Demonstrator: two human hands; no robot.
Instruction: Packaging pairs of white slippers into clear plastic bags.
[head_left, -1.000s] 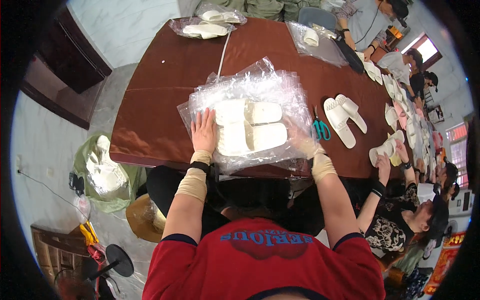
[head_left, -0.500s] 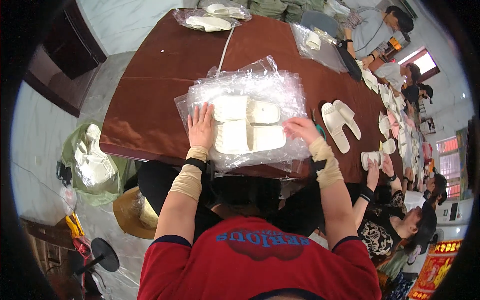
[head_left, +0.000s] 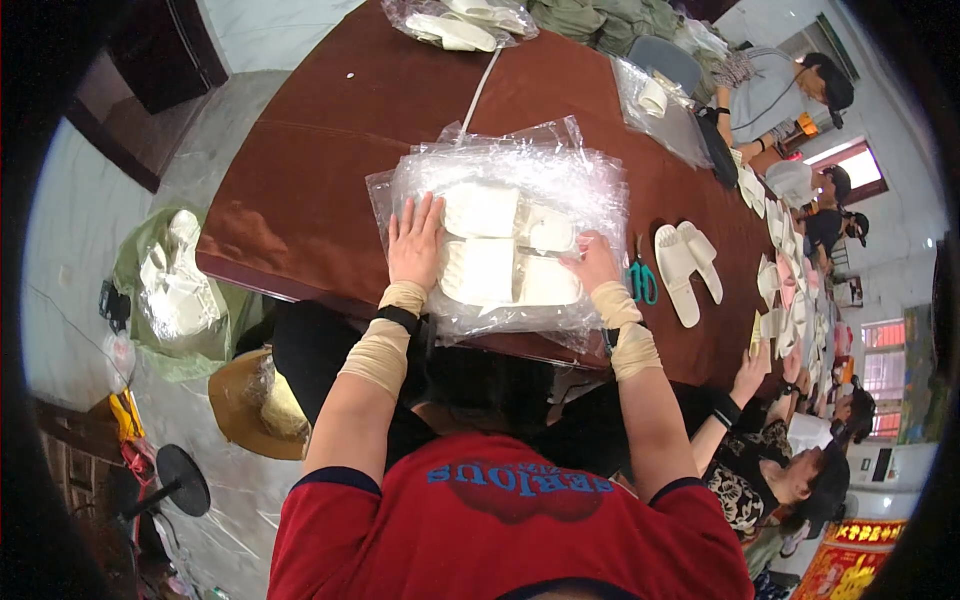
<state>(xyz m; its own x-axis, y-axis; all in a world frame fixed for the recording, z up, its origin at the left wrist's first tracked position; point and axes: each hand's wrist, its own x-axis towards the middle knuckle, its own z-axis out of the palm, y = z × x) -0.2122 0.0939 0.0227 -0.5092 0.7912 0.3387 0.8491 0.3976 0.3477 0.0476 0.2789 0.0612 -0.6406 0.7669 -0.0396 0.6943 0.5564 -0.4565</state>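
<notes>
A pair of cream slippers (head_left: 480,271) lies side by side on a stack of clear plastic bags (head_left: 590,180), at the table's near edge. Whether a bag film covers the pair is hard to tell through the glare. My left hand (head_left: 414,243) rests flat beside the toe ends, fingers stretched out over the bags. At the heel ends, my right hand (head_left: 597,261) has its fingers bent and drawn together. Its fingertips touch the heels' edge, and what lies between them is hidden. Beige wraps and dark bands circle both wrists.
Teal-handled scissors (head_left: 643,281) and a loose pair of cream slippers (head_left: 686,268) lie to the right. Bagged slippers (head_left: 455,30) sit at the far edge. A green sack (head_left: 140,250) of wrapped slippers stands at left. People work along the table's right side, one nearby (head_left: 775,470).
My right hand has closed in on the heel ends, its fingers bending more. My left hand stays flat beside the toes. The view has shifted slightly. The nearby person's hands now hold something else.
</notes>
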